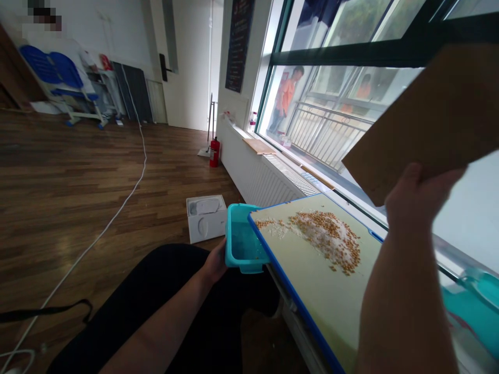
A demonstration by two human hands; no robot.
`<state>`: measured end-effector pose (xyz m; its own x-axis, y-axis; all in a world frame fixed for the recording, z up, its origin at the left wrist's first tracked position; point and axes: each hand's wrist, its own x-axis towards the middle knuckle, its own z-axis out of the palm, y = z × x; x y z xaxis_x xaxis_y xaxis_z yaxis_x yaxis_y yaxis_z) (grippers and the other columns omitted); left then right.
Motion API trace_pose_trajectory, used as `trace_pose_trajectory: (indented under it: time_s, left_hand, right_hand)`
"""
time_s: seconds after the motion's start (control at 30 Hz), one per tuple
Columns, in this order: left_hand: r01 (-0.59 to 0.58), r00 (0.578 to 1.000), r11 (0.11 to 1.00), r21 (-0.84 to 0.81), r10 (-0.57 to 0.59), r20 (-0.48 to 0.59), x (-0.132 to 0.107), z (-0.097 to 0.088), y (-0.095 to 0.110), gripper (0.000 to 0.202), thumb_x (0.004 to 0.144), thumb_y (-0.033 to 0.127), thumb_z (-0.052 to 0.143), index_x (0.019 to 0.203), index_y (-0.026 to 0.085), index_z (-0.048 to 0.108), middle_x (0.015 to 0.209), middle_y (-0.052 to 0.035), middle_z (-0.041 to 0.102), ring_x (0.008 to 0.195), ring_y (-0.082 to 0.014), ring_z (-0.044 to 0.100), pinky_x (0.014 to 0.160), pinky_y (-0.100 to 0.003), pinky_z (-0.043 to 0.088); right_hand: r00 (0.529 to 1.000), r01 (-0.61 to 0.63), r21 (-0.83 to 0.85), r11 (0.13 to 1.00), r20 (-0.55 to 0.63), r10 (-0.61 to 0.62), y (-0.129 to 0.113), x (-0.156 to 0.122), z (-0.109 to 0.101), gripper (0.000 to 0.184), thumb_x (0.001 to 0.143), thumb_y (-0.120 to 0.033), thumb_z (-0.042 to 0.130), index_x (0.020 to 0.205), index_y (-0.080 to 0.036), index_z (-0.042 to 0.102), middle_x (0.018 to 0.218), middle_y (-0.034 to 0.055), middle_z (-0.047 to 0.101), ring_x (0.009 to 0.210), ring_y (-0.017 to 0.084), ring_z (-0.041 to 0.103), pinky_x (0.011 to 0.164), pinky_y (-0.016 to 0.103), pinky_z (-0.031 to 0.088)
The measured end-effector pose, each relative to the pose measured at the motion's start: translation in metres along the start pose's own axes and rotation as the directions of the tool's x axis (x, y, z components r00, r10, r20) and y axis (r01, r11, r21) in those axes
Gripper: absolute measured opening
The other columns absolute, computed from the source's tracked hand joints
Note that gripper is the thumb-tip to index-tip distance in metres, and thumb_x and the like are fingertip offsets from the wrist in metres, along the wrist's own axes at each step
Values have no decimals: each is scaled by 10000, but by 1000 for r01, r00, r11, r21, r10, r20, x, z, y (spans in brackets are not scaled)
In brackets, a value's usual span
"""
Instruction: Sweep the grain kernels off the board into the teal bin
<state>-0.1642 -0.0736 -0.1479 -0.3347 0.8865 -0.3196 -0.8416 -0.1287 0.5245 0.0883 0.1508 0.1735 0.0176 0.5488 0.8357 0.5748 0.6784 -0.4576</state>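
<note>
My left hand (215, 261) grips the side of a turquoise plastic container (246, 268), held below the near left edge of the cutting board (312, 291). A few small bits lie on its bottom. On the blue-edged board is a heap of white rice grains mixed with orange-yellow kernels (327, 234), with a thin trail running to the board's edge above the container. Raised at the right, my right hand (413, 197) is closed on the lower edge of a flat brown piece of cardboard (432, 119), well above the board.
A white box (206, 218) stands on the wooden floor beside the container. A radiator (268, 182) runs under the window. Another turquoise container (473, 301) is at the far right. A fire extinguisher (214, 152), a white cable (134, 187) and a seated person by blue chairs (70, 70) are farther off.
</note>
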Motion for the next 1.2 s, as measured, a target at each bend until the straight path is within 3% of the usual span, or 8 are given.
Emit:
trace_pose_trajectory:
  time_s: [0.07, 0.13, 0.27, 0.47, 0.73, 0.97, 1.1, 1.2]
  left_hand:
    - [1, 1000, 1000, -1, -1, 2, 1, -1, 0, 336, 965, 301, 495, 1161, 117, 695, 871, -94, 777, 956, -261, 724, 1009, -399, 496]
    - [-4, 1000, 1000, -20, 4, 12, 2, -3, 0, 351, 962, 291, 494, 1207, 118, 676, 883, -94, 779, 967, -262, 725, 1013, -399, 495]
    - [18, 999, 997, -69, -16, 31, 1, -7, 0, 385, 952, 299, 517, 1274, 127, 641, 990, -106, 778, 1018, -271, 717, 1016, -401, 500]
    - [10, 1000, 997, -75, -10, 10, -1, -3, 0, 336, 953, 289, 525, 1203, 122, 674, 1038, -120, 767, 1099, -276, 686, 1034, -404, 489]
    - [24, 1000, 996, -91, -24, -7, -5, 6, 4, 338, 957, 263, 504, 1199, 111, 684, 1045, -120, 767, 1084, -277, 692, 999, -390, 518]
    - [18, 1000, 992, -129, -20, -10, -4, 3, 4, 374, 953, 250, 519, 1267, 93, 648, 1084, -129, 762, 1096, -276, 690, 1013, -382, 511]
    - [15, 1000, 988, -154, -13, 16, -2, 1, 3, 391, 951, 255, 527, 1296, 107, 635, 1114, -126, 755, 1114, -279, 683, 1033, -387, 496]
    - [11, 1000, 988, -151, -8, 18, 0, 0, 2, 387, 954, 262, 523, 1291, 115, 642, 1127, -126, 752, 1120, -278, 680, 1039, -390, 491]
  right_hand:
    - [977, -107, -239, 965, 158, 147, -20, -16, 18, 684, 900, -364, 430, 1466, -6, 294, 1256, 323, 580, 1160, 416, 594, 879, 554, 467]
    - [919, -1, -361, 933, 368, 143, -34, -34, 38, 567, 944, -375, 360, 1447, -115, 396, 1095, 241, 677, 936, 366, 664, 781, 505, 472]
    - [836, 184, -412, 893, 544, 78, -31, -63, 71, 449, 969, -379, 325, 1348, -268, 538, 1073, 145, 702, 770, 259, 630, 672, 374, 424]
    - [867, 50, -400, 915, 473, 159, -7, -71, 84, 465, 937, -457, 367, 1294, -227, 556, 980, 139, 685, 779, 262, 579, 662, 343, 375]
    - [859, -94, -201, 975, 479, 181, 19, -60, 89, 613, 730, -194, 478, 1326, -54, 448, 1237, 264, 555, 1052, 317, 547, 822, 406, 448]
    - [865, 38, -380, 924, 476, 160, 15, -49, 68, 562, 866, -310, 396, 1415, -235, 490, 1153, 174, 643, 860, 292, 597, 735, 423, 446]
    - [818, 85, -453, 888, 540, 197, 9, -51, 65, 584, 937, -390, 307, 1517, -369, 377, 1202, 164, 628, 824, 308, 626, 680, 443, 436]
    - [804, 103, -472, 876, 558, 206, 7, -51, 66, 656, 910, -324, 363, 1560, -360, 282, 1202, 182, 614, 911, 346, 634, 701, 470, 445]
